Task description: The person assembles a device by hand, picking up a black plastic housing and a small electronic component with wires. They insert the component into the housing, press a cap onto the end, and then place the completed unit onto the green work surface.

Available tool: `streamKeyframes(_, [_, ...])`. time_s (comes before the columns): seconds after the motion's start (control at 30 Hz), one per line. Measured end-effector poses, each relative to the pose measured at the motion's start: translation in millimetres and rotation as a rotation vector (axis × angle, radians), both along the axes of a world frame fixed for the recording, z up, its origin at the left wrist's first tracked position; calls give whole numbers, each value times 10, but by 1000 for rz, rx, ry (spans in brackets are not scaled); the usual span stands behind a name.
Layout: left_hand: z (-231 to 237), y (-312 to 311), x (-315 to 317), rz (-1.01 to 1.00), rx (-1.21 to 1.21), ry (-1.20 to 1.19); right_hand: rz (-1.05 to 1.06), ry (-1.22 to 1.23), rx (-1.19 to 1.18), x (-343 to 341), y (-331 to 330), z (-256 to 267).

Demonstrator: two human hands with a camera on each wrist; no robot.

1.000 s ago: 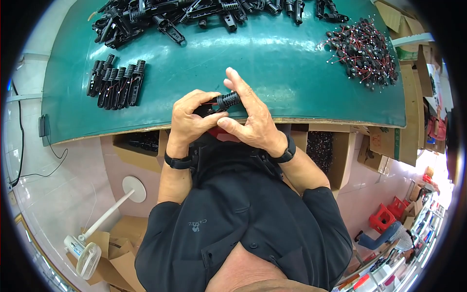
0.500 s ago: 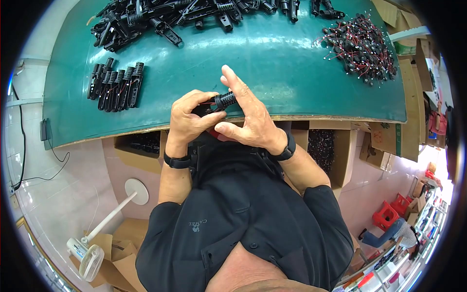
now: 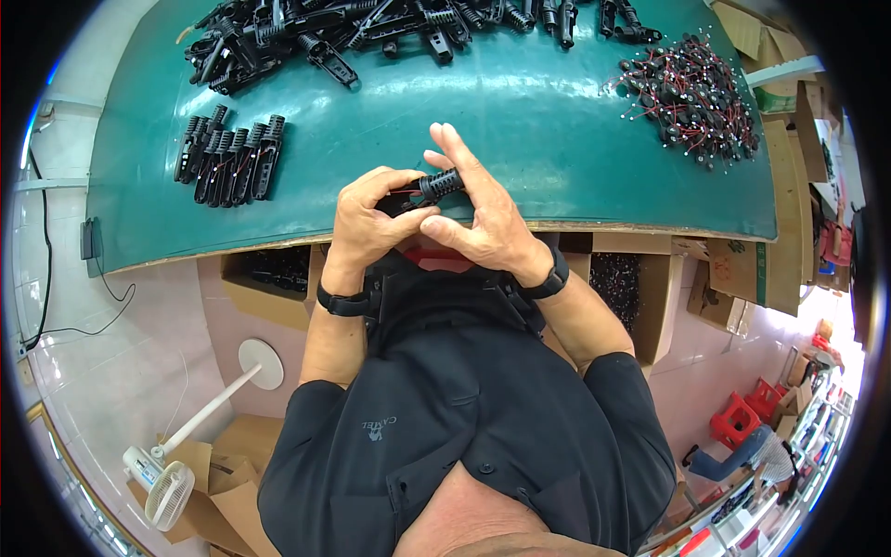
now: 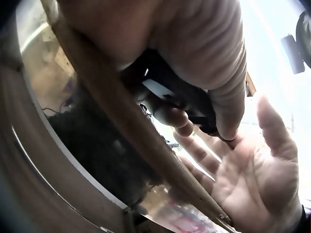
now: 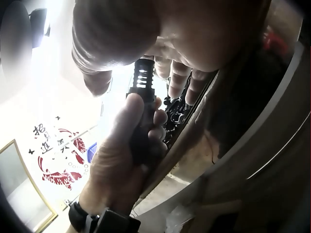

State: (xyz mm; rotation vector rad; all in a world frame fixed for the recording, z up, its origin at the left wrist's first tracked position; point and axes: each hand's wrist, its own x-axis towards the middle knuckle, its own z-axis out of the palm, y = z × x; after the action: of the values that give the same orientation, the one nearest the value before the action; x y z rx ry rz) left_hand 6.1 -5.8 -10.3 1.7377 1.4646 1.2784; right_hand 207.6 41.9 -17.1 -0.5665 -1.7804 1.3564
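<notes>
My left hand [image 3: 371, 215] grips a black plastic handle housing [image 3: 440, 186] over the table's front edge. Its ribbed round end points at my right hand [image 3: 489, 223], and a red wire shows along its open side. The right hand's fingers are straight, with the palm against the ribbed end and the thumb held apart below. In the right wrist view the slotted end of the housing [image 5: 144, 75] meets the right palm, while the left thumb lies along the body. The left wrist view shows the housing mostly hidden behind the left fingers.
Several similar housings [image 3: 243, 162] with red wires lie in a row at left on the green table [image 3: 520, 130]. A large heap of black housings [image 3: 371, 23] covers the back. Small wired round parts [image 3: 691, 102] are piled at right. Cardboard boxes [image 3: 661, 297] stand below the table.
</notes>
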Motion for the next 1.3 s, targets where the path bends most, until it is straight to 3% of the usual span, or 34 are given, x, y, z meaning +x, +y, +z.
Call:
streamKeyframes(0.07, [16, -12, -20, -8, -38, -39, -14, 141, -194, 1, -5, -41])
streamKeyframes(0.2, [20, -108, -72, 14, -114, -134, 22, 43, -272, 44, 30, -84])
streamKeyframes(0.4, [-25, -197, -139, 59, -196, -225, -27, -27, -185, 30, -1, -56])
streamKeyframes(0.93, [75, -265, -221, 153, -204, -119, -45, -33, -194, -21, -36, 19])
streamKeyframes(1.07, [70, -220, -461, 359, -78, 102, -19, -46, -238, -5, -22, 12])
streamKeyframes(1.17, [7, -193, -747, 526, 80, 478, 4, -75, -230, -8, -10, -14])
streamKeyframes(1.3, [51, -200, -901, 667, 126, 585, 10, -112, -182, -1, 2, -8])
